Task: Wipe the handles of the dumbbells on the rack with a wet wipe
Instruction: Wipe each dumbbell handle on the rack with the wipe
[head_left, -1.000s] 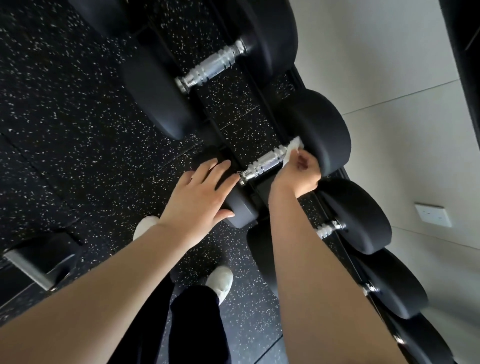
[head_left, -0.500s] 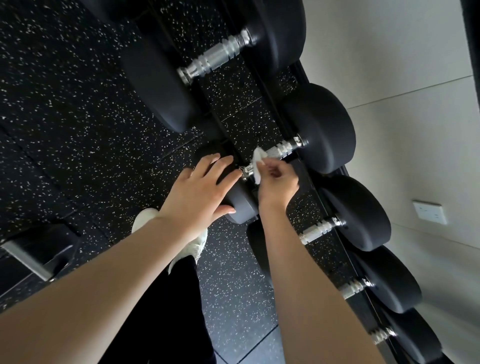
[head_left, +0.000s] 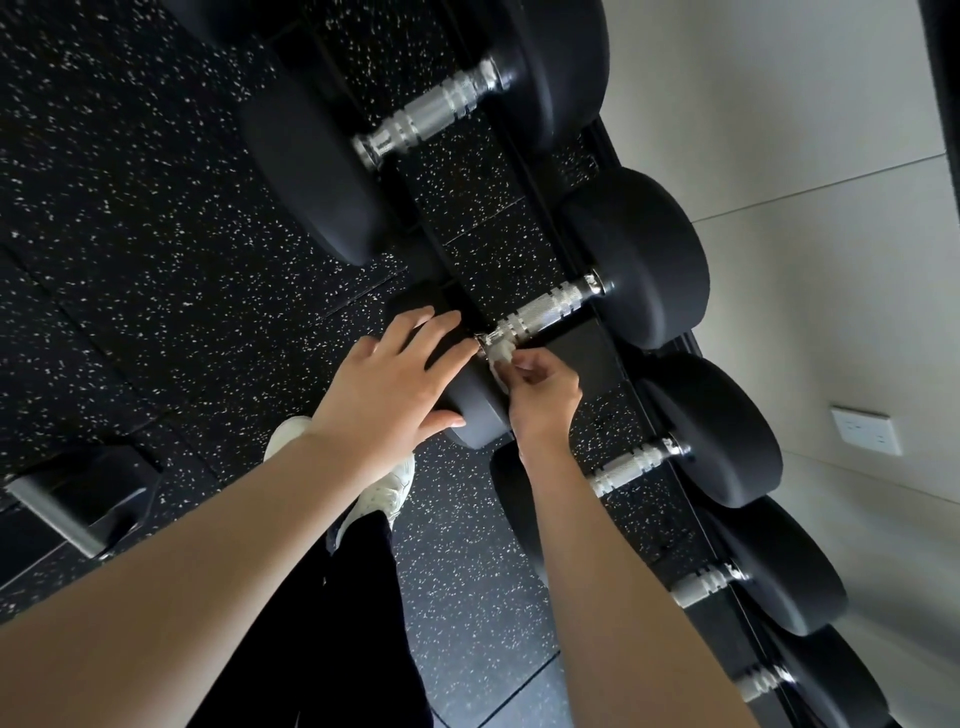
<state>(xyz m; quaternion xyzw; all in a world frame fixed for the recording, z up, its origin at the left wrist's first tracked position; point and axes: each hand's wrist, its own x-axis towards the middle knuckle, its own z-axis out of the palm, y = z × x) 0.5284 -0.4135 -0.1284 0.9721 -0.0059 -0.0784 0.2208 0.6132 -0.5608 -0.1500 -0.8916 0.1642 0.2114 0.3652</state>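
Several black dumbbells with knurled chrome handles lie side by side on a dark rack (head_left: 576, 358). My right hand (head_left: 543, 395) pinches a small white wet wipe (head_left: 501, 358) against the near end of the middle dumbbell's handle (head_left: 545, 309). My left hand (head_left: 395, 384) lies flat, fingers spread, on that dumbbell's near black head (head_left: 475, 410). The far head (head_left: 639, 254) is uncovered. A bigger dumbbell handle (head_left: 431, 111) shows above, and a smaller dumbbell handle (head_left: 636, 465) below, partly behind my right forearm.
A pale tiled wall (head_left: 810, 171) with a white socket plate (head_left: 865, 430) runs behind the rack on the right. Black speckled rubber flooring (head_left: 130, 234) lies to the left. My white shoes (head_left: 387, 493) stand below, and a metal-edged base (head_left: 72, 506) sits at lower left.
My right hand slid the wipe along the handle from the far head's end down to the near end. My left hand stayed on the near head.
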